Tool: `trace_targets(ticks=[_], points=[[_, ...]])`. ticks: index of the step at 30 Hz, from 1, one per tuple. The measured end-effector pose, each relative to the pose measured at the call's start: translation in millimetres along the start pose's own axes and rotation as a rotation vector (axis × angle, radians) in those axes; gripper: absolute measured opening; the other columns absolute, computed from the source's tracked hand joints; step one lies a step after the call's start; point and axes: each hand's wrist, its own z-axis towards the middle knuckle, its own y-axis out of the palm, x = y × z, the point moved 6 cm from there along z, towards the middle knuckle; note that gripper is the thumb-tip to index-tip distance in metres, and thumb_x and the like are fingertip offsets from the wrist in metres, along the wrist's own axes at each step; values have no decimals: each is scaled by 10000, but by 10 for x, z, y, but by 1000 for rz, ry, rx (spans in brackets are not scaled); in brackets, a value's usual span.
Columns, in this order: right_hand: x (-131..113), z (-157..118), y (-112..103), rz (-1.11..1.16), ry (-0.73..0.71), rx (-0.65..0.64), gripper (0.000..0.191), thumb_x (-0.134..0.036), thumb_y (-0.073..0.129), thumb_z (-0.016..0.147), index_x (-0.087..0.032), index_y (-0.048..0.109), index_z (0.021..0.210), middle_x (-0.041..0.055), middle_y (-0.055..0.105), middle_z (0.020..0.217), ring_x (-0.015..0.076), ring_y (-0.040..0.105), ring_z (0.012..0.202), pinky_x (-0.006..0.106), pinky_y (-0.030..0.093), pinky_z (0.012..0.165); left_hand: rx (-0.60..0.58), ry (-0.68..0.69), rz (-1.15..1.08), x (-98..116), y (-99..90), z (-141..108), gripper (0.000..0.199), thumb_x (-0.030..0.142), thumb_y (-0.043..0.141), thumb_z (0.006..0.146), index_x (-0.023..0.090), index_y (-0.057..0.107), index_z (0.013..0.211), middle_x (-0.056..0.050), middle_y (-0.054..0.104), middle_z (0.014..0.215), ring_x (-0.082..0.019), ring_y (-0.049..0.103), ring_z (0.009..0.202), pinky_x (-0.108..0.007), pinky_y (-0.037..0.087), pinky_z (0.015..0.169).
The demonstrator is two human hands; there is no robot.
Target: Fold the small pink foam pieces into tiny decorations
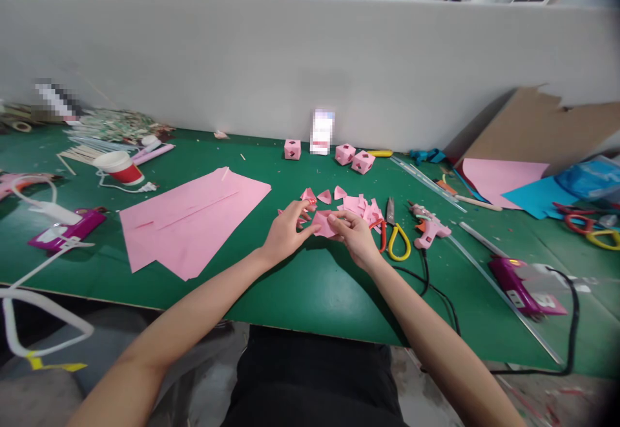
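Note:
A small folded pink paper piece (325,225) is held between my two hands above the green table. My left hand (289,228) pinches its left edge with thumb and fingers. On its right side, the fingers of my right hand (355,236) are closed on the paper. Just beyond my hands lie small folded pink pieces (340,192) and a pile of pink scraps (361,207). Farther back sit pink paper boxes with dark openings, one (292,150) left of a propped phone (321,133) and two (345,154) to its right.
Large pink sheets (194,220) lie to the left. Scissors (398,239) and a pink glue gun (430,228) with a black cord lie right of my right hand. Purple power strips (526,288) are at both sides. A paper cup (120,167) stands back left.

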Motion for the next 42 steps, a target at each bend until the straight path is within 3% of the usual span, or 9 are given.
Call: trace_targets(ticks=[5, 12, 17, 25, 33, 38, 42], points=[[-66, -32, 10, 65, -15, 45, 391, -498, 819, 668, -208, 671, 885, -26, 619, 635, 123, 575, 584, 265, 546, 599, -53, 42, 25, 72, 22, -10, 507, 380, 752, 787, 243, 530, 1223, -76, 589, 1146, -200, 629, 990, -315, 535, 793], [-123, -59, 62, 155, -55, 76, 445, -532, 838, 619, -239, 605, 859, -23, 655, 685, 137, 610, 617, 257, 532, 597, -166, -320, -434, -144, 217, -28, 654, 338, 775, 747, 184, 435, 1284, -79, 698, 983, -228, 680, 940, -317, 526, 765], [-112, -58, 99, 182, -121, 37, 373, -493, 812, 690, -243, 602, 869, -48, 628, 649, 108, 562, 597, 208, 434, 550, -167, -380, -581, -196, 244, -29, 693, 332, 813, 695, 188, 440, 1262, -105, 709, 1045, -247, 693, 946, -338, 528, 790], [-88, -61, 128, 153, -112, 21, 370, -496, 785, 712, -247, 577, 891, -64, 618, 637, 112, 546, 567, 224, 423, 561, -147, -385, -564, -214, 224, -28, 660, 335, 803, 710, 194, 458, 1255, -68, 724, 935, -220, 709, 787, -327, 541, 713], [-129, -40, -15, -49, -155, 132, 378, -495, 775, 701, -230, 582, 888, -28, 671, 681, 141, 613, 627, 265, 497, 629, 52, -463, -612, -262, 90, 15, 624, 323, 811, 685, 187, 480, 1195, -6, 670, 807, -153, 655, 698, -276, 530, 659], [-169, -44, 28, -213, -178, 67, 386, -494, 789, 666, -208, 609, 851, -4, 663, 675, 160, 606, 606, 288, 506, 586, 0, -474, -517, -290, 96, 8, 621, 286, 801, 685, 182, 476, 1204, -14, 684, 801, -152, 650, 721, -299, 521, 713], [-185, -39, 7, -267, -191, 92, 376, -539, 763, 684, -193, 631, 749, 0, 631, 640, 152, 582, 576, 287, 488, 568, -37, -475, -528, -254, 109, -2, 589, 247, 778, 699, 184, 475, 1200, -23, 699, 833, -157, 667, 772, -310, 513, 758]])
